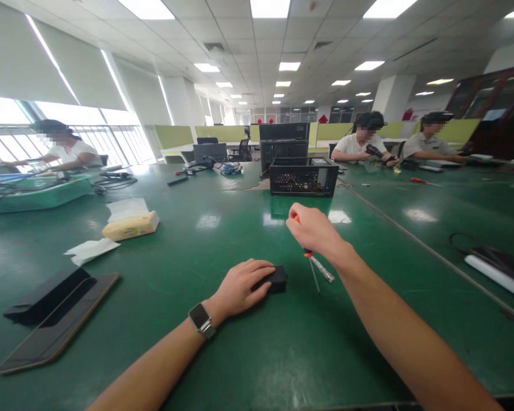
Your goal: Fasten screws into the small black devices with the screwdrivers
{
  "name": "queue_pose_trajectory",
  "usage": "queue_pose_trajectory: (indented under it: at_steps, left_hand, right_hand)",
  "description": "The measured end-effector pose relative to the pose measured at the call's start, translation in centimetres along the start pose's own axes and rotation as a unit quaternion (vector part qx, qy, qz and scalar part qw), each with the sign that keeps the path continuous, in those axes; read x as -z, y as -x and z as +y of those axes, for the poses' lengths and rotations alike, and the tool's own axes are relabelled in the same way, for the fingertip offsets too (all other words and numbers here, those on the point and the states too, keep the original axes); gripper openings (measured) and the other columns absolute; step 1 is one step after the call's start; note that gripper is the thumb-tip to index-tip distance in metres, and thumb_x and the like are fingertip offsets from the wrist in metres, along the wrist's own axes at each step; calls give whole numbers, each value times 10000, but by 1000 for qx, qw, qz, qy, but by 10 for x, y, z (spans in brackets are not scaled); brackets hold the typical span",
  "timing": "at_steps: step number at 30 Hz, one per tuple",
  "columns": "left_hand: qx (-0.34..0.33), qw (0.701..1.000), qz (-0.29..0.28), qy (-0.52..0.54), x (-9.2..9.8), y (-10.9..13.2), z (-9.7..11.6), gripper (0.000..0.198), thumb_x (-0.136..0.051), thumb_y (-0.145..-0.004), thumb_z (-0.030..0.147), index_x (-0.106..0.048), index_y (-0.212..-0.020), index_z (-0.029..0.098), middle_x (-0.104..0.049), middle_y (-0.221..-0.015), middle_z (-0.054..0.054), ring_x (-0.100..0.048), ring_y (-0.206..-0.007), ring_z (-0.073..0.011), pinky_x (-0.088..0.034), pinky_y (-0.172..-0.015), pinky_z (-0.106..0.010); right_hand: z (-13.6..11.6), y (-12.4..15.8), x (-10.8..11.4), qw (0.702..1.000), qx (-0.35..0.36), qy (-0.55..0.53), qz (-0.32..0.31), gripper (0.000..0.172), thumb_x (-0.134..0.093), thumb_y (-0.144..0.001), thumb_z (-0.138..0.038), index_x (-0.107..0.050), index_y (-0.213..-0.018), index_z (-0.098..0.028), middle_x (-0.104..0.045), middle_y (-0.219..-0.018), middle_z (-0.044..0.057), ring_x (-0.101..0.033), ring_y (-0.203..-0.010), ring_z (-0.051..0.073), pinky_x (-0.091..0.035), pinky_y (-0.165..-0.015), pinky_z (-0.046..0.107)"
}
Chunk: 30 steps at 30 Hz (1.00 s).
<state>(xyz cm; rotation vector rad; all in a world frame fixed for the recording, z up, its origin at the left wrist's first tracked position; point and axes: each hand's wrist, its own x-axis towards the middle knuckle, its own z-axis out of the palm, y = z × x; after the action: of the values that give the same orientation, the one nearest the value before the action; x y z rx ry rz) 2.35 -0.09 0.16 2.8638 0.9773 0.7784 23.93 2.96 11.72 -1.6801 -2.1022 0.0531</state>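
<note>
Steadying, it seems, a black block on the table, the left hand grasps it from one side while the right hand clenches an orange-handled screwdriver, shaft down, beside it.

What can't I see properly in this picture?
In the head view:
Black block: partly covered by the left hand.
Screwdriver: most of its handle hidden in the right hand.
Green basket: cut off by the left edge.
Yellow pack: lettering too small and blurred.
</note>
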Motion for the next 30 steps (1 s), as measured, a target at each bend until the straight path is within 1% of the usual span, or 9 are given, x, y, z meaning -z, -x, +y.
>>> queue_pose_trajectory:
  at_steps: [3,5,7,9,13,17,22,27,30]
  left_hand:
    - [0,1000,8,6,1,0,1,335,-470,-919,287,-573,-1222,188,-620,-1201,-91,-594,-1029,-204,-510,-915,-370]
    - [-1,1000,8,8,1,0,1,337,-468,-919,283,-571,-1228,193,-619,-1203,-92,-593,-1025,-202,-512,-908,-366]
    - [-2,1000,3,8,1,0,1,337,-464,-923,281,-566,-1234,197,-616,-1210,-92,-590,-1024,-202,-510,-906,-365]
    - [-4,1000,-1,5,1,1,1,338,-461,-927,280,-558,-1239,191,-614,-1215,-93,-585,-1027,-206,-507,-907,-368]
    - [-10,1000,-5,-1,2,1,0,336,-457,-931,282,-556,-1238,186,-607,-1228,-94,-580,-1039,-213,-501,-918,-376]
    - [-11,1000,-5,-2,2,1,1,334,-450,-936,284,-561,-1234,183,-611,-1223,-94,-581,-1041,-212,-505,-918,-373]
    - [-12,1000,-3,-7,2,1,1,332,-454,-933,281,-565,-1234,193,-613,-1220,-91,-585,-1044,-209,-509,-917,-373]
    - [-16,1000,6,-5,2,1,1,326,-458,-932,285,-575,-1225,202,-622,-1200,-94,-594,-1036,-199,-519,-906,-353]
    - [-18,1000,9,-4,2,1,1,323,-461,-931,283,-577,-1221,205,-624,-1197,-92,-597,-1031,-194,-519,-908,-348]
  right_hand:
    - [11,-8,-19,990,22,59,-128,249,-486,-793,-293,-633,-980,-222,-694,-950,67,-627,-810,216,-377,-609,268]
    - [19,-12,-35,975,52,94,-196,345,-565,-746,-334,-625,-1070,-233,-682,-1062,85,-638,-893,247,-419,-637,284]
    - [25,-15,-50,968,58,100,-223,459,-650,-675,-367,-621,-1113,-233,-685,-1071,95,-646,-904,269,-448,-640,297]
    - [30,-16,-62,964,63,103,-239,513,-693,-628,-377,-629,-1115,-230,-690,-1060,96,-652,-900,277,-468,-646,308]
    - [34,-16,-78,957,68,110,-260,398,-692,-614,-337,-686,-994,-219,-709,-972,93,-665,-843,264,-483,-641,311]
    - [35,-17,-88,955,71,104,-269,252,-649,-653,-339,-711,-871,-228,-718,-891,70,-666,-779,230,-466,-609,284]
    - [35,-17,-98,962,81,91,-243,218,-602,-700,-353,-696,-865,-246,-715,-898,44,-657,-768,208,-434,-588,259]
    - [32,-14,-108,977,82,93,-173,284,-527,-787,-368,-667,-987,-222,-687,-952,84,-634,-859,240,-448,-703,308]
    - [32,-12,-114,984,95,89,-124,388,-523,-817,-419,-623,-1126,-206,-633,-1118,113,-566,-1034,264,-425,-850,355]
